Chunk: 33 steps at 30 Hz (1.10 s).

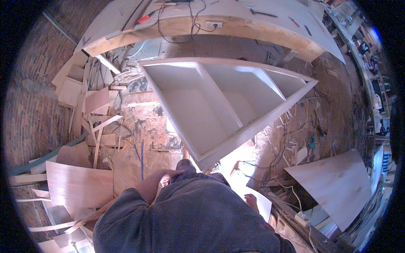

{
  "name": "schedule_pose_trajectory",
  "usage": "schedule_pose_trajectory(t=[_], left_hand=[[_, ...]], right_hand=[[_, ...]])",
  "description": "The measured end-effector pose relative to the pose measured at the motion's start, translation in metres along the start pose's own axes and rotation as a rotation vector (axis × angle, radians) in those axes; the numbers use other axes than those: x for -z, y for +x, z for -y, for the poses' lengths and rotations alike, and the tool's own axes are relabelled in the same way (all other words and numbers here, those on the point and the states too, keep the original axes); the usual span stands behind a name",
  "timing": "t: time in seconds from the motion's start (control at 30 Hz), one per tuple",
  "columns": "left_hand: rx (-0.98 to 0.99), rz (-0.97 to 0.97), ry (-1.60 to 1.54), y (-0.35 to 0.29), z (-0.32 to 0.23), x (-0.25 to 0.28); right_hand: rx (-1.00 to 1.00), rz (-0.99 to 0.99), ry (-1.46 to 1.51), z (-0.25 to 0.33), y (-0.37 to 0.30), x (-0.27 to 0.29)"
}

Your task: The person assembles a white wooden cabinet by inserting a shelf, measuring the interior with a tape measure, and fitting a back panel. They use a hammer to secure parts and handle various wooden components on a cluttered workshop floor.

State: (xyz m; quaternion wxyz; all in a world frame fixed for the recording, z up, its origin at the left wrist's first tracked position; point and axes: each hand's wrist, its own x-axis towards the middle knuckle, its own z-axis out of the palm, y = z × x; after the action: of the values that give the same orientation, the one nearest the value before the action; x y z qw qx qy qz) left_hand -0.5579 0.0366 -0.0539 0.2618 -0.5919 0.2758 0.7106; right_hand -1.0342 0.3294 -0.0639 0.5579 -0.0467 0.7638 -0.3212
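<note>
A white triangular cabinet [181,101] with an open front and inner dividers stands right in front of me, its near corner close to my body. My left arm is bent across my dark grey shirt. At the front of the shirt, my left hand [172,173] rests close to my body; its fingers are mostly hidden, and nothing shows in it. Low at my right side, my right hand [252,201] shows only in part, beside a bright white panel [263,206]. Whether it holds anything is hidden. Neither hand visibly touches the cabinet.
A long workbench [261,31] with a power socket [214,24], cables and tools crosses the far side. Wood offcuts [97,101] and a curved plywood sheet [80,183] lie at left. A large pale board [333,185], cables and scraps cover the right floor. A brick wall rises at left.
</note>
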Motion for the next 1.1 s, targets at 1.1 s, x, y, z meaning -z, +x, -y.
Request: schedule_pose_trajectory(t=[1.1], left_hand=[[-0.148, -0.362, 0.048, -0.009, 0.007, 0.016]], right_hand=[[0.128, -0.014, -0.449, 0.001, 0.119, 0.054]])
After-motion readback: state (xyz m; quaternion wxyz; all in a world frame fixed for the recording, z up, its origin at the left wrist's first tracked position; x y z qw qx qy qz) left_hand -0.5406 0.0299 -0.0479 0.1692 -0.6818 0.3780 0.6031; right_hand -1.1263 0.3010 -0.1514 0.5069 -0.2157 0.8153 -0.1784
